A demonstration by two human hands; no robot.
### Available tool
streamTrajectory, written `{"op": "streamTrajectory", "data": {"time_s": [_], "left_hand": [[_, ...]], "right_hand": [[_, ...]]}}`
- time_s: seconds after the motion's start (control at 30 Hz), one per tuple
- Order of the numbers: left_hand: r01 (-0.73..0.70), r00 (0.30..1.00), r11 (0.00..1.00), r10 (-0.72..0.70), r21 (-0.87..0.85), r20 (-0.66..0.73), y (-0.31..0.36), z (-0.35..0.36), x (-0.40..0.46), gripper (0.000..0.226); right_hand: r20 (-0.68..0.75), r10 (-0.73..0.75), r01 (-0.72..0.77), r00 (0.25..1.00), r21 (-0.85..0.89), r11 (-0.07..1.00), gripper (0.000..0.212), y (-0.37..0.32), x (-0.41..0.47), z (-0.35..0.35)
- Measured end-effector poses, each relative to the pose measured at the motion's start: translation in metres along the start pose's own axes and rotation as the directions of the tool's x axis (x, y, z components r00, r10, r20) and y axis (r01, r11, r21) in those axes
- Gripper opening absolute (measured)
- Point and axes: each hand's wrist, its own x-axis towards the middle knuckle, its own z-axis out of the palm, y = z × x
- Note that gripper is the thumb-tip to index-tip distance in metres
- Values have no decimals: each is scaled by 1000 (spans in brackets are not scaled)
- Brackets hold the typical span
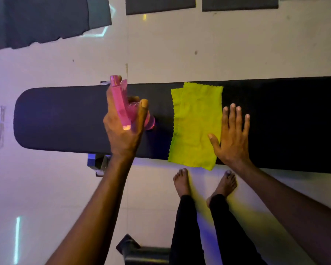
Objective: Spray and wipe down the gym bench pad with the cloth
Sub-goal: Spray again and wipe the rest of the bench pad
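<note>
Spray step. My left hand grips the pink bottle over the bench pad. Right hand lies flat, fingers spread, thumb touching the cloth spread mid-pad. Next, I judge: squeeze the trigger, then take up the cloth.

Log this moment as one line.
stage: spraying | left hand: holds pink spray bottle over bench pad | right hand: open, flat beside yellow cloth | cloth: spread on pad
</note>
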Motion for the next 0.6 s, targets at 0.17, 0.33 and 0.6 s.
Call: {"op": "streamTrajectory", "data": {"time_s": [0.17,0.33,0.6], "left_hand": [[91,993,996,-92,15,77,-14,-10,-16,105],[282,959,955,-284,95,15,-41,-3,-83,69],[212,840,944,-308,252,447,-9,74,-98,15]], "right_hand": [[41,38,-42,998,85,995,89,-8,-1,-17],[35,183,-185,982,314,931,52,-30,-7,-39],[56,384,-343,921,581,738,11,-38,-10,-67]]}}
